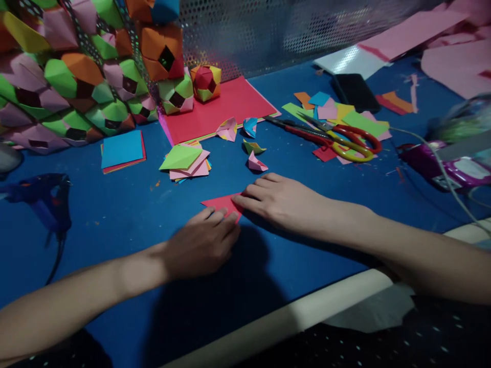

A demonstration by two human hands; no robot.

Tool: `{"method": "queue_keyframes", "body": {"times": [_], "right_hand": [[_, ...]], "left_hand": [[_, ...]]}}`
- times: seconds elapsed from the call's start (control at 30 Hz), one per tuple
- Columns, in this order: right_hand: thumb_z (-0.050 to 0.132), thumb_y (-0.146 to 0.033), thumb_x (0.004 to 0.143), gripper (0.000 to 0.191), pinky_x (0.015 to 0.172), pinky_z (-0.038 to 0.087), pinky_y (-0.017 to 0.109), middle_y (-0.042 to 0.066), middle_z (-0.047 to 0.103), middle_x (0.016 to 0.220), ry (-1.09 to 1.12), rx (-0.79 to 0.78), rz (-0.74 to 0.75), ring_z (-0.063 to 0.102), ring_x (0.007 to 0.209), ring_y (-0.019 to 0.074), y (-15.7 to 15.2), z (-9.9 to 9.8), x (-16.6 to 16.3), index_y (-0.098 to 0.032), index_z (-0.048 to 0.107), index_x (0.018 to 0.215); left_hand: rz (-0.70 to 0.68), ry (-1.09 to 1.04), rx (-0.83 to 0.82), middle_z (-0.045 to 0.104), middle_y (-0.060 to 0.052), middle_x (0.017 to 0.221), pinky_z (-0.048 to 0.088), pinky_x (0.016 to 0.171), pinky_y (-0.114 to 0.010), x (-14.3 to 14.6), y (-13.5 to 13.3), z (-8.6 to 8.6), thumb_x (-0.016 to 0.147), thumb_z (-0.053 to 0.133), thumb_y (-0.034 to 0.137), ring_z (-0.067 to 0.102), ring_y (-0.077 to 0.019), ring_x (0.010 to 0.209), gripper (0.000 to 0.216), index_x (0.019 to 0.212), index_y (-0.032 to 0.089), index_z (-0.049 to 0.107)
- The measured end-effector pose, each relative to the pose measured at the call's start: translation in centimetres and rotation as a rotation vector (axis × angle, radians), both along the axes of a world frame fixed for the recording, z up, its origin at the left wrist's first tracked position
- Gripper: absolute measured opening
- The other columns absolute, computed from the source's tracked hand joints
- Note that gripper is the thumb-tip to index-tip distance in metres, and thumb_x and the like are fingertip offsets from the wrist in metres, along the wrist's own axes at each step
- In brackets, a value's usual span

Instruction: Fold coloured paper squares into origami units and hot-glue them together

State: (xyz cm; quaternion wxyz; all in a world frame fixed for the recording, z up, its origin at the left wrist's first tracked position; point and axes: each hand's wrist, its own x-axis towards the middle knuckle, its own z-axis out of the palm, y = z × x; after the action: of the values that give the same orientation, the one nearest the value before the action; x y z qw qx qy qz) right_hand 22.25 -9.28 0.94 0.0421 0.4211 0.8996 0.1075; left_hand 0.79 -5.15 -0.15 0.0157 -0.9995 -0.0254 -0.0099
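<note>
A small red sheet of paper (220, 202), folded to a pointed shape, lies flat on the blue table (126, 220). My left hand (205, 240) holds its near side down with curled fingers. At the paper's right end my right hand (278, 204) presses with its fingertips, the other fingers bent; its thumb is hard to make out. Just beyond my right hand sit small folded paper pieces: a pink one (257, 162), a green-yellow one (253, 147), a blue one (250, 127) and a patterned one (228, 129).
Stacks of green and pink squares (187, 161) and blue squares (123, 149) lie behind. Finished paper balls (82, 82) pile up at left, near a blue glue gun (42, 197). Scissors (345, 140), a black phone (356, 92) and a purple device (447, 166) lie rightward.
</note>
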Motion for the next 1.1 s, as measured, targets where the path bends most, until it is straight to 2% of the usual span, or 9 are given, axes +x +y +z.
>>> {"method": "queue_keyframes", "body": {"times": [0.13,0.3,0.47,0.6,0.77,0.9,0.97,1.1], "right_hand": [[0.042,-0.016,0.092,0.029,0.062,0.023,0.032,0.010,0.058,0.084,0.011,0.059,-0.047,0.047,0.072,0.0202,0.0,-0.7,-1.1,-0.014,0.054,0.118],[0.042,-0.014,0.091,0.025,0.062,0.022,0.032,0.009,0.057,0.082,0.034,0.057,-0.091,0.046,0.072,0.0197,0.0,-1.0,-1.3,-0.012,0.060,0.108],[0.044,-0.010,0.089,0.021,0.064,0.026,0.032,0.009,0.058,0.081,0.073,-0.002,-0.090,0.048,0.074,0.0193,0.3,-0.4,-0.5,-0.011,0.065,0.093],[0.044,-0.012,0.089,0.022,0.066,0.030,0.031,0.009,0.059,0.082,0.141,-0.073,-0.113,0.051,0.075,0.0184,0.7,0.0,0.0,-0.012,0.065,0.091],[0.042,-0.013,0.087,0.025,0.067,0.035,0.030,0.008,0.062,0.087,0.330,-0.112,-0.167,0.056,0.080,0.0188,1.2,0.2,0.7,-0.014,0.063,0.101],[0.040,-0.015,0.087,0.029,0.069,0.038,0.029,0.010,0.064,0.096,0.564,-0.056,-0.242,0.058,0.084,0.0192,1.2,0.6,1.0,-0.013,0.060,0.107],[0.041,-0.025,0.089,0.025,0.065,0.038,0.027,0.009,0.064,0.088,0.694,-0.078,-0.337,0.058,0.076,0.0177,1.2,1.0,0.7,-0.012,0.061,0.098],[0.040,-0.048,0.090,0.043,0.055,0.035,0.026,0.003,0.058,0.060,0.845,-0.269,-0.539,0.052,0.057,0.0134,1.2,1.7,-0.3,-0.016,0.054,0.065]], "left_hand": [[0.025,-0.008,-0.007,0.058,-0.013,0.109,0.044,0.086,-0.039,0.1,0.0,-0.1,0.089,0.035,0.020,0.052,-0.0252,0.099,0.030,0.110,0.010,0.054],[0.282,-0.105,0.069,0.052,-0.018,0.121,0.047,0.083,-0.034,0.6,0.0,-0.1,0.086,0.040,0.020,0.048,-0.0279,0.112,0.025,0.104,0.009,0.054],[0.313,-0.037,0.180,0.058,-0.018,0.108,0.048,0.068,-0.034,0.9,-0.4,0.1,0.087,0.035,0.016,0.056,-0.0243,0.088,0.020,0.092,0.010,0.054],[0.370,-0.032,0.221,0.059,-0.010,0.084,0.043,0.064,-0.035,0.7,0.1,0.4,0.084,0.037,0.013,0.053,-0.0219,0.073,0.016,0.083,0.015,0.053],[0.411,-0.112,0.071,0.059,-0.008,0.090,0.042,0.072,-0.035,0.6,1.8,0.1,0.084,0.046,0.025,0.052,-0.0224,0.083,0.017,0.093,0.016,0.056],[0.424,-0.255,-0.120,0.059,-0.005,0.085,0.041,0.070,-0.029,0.6,3.2,-0.4,0.088,0.041,0.023,0.054,-0.0170,0.078,0.016,0.087,0.016,0.056],[0.473,-0.405,-0.232,0.057,-0.003,0.078,0.041,0.066,-0.026,0.7,3.6,-0.3,0.088,0.041,0.019,0.052,-0.0140,0.072,0.015,0.082,0.016,0.054],[0.620,-0.664,-0.430,0.050,0.001,0.068,0.038,0.060,-0.023,0.9,3.5,0.2,0.083,0.049,0.017,0.047,-0.0108,0.063,0.011,0.072,0.017,0.048]]}}
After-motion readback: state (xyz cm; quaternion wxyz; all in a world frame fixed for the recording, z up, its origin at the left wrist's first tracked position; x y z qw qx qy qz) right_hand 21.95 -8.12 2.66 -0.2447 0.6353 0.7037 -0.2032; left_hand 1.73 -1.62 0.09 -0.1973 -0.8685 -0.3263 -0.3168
